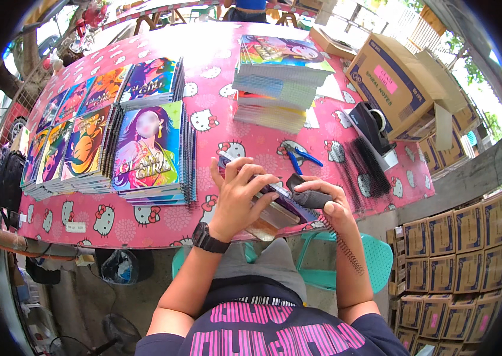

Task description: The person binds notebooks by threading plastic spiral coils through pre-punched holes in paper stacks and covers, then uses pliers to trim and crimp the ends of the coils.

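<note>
Binding: left hand (236, 193) presses flat, open, on the notebook (274, 204); right hand (322, 199) grips the coil (340, 240), needing steady twisting next.

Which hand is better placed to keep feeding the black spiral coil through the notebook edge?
Likely the right hand: it already grips the black spiral coil at the notebook edge, while the left hand presses flat on the cover.
</note>
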{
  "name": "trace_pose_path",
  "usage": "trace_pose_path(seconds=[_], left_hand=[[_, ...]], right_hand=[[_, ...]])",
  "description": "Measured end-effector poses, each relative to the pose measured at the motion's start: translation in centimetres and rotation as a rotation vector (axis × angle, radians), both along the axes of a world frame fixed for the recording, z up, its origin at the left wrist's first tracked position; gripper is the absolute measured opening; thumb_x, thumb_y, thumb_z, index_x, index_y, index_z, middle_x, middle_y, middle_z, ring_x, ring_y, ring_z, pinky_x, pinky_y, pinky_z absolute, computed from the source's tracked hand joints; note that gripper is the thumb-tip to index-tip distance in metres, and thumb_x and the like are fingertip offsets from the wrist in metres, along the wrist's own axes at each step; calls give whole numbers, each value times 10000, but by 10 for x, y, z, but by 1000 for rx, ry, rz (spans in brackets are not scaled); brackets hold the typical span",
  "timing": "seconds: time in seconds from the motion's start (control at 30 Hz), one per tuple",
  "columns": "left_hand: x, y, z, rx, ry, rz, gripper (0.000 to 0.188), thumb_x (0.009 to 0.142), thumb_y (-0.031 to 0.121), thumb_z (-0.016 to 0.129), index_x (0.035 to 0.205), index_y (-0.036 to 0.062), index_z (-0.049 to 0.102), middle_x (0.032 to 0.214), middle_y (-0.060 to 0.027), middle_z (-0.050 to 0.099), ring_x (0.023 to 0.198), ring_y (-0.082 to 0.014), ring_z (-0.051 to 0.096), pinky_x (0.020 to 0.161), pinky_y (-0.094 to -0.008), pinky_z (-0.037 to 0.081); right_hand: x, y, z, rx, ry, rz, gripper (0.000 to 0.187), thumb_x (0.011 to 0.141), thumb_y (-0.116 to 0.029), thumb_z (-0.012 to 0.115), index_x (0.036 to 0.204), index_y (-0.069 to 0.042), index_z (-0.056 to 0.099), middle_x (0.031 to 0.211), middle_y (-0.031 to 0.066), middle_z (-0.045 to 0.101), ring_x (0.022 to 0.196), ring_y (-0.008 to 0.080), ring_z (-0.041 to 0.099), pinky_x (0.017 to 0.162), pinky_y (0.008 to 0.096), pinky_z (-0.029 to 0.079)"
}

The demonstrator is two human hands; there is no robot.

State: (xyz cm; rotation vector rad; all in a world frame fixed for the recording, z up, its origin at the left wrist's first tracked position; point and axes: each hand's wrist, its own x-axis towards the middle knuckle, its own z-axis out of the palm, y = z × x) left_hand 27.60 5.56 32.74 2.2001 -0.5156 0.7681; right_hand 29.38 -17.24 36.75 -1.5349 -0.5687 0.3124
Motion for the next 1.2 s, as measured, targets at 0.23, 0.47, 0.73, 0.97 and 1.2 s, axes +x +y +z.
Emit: trace_pose_path(seconds=[0.23,0.47,0.73,0.97,1.2], left_hand=[[-5,-8,13,32,25,-166,235,802,235,708,1035,209,695,917,49,648,1042,-168,574,1109,-529,-14],[-6,-3,18,64,66,-221,168,794,231,709,959,201,696,906,36,641,1009,-166,580,1101,-538,22],[-2,-2,39,321,118,-290,147,829,185,663,975,165,666,943,16,624,964,-174,586,994,-465,341],[-2,2,38,290,6,-325,186,798,174,678,982,172,653,962,29,623,980,-184,585,926,-443,381],[-3,-2,32,311,76,-262,178,792,203,687,959,175,633,957,36,633,995,-168,580,920,-418,348]], right_hand=[[-1,-3,-30,263,152,-2,770,791,-590,608,1155,87,567,1219,195,575,1132,241,556,1003,367,399],[-3,-12,-53,340,109,-146,733,818,-546,603,1180,89,551,1284,214,535,1090,234,571,902,331,445],[-4,-7,-66,315,141,-239,720,806,-506,615,1208,88,553,1319,199,514,1087,206,555,887,317,441],[-8,1,-68,341,114,-247,727,787,-511,622,1201,83,559,1315,196,514,1084,203,551,893,317,435],[-12,2,-74,322,143,-290,740,776,-542,630,1182,75,576,1320,199,516,1077,205,557,885,311,441]])
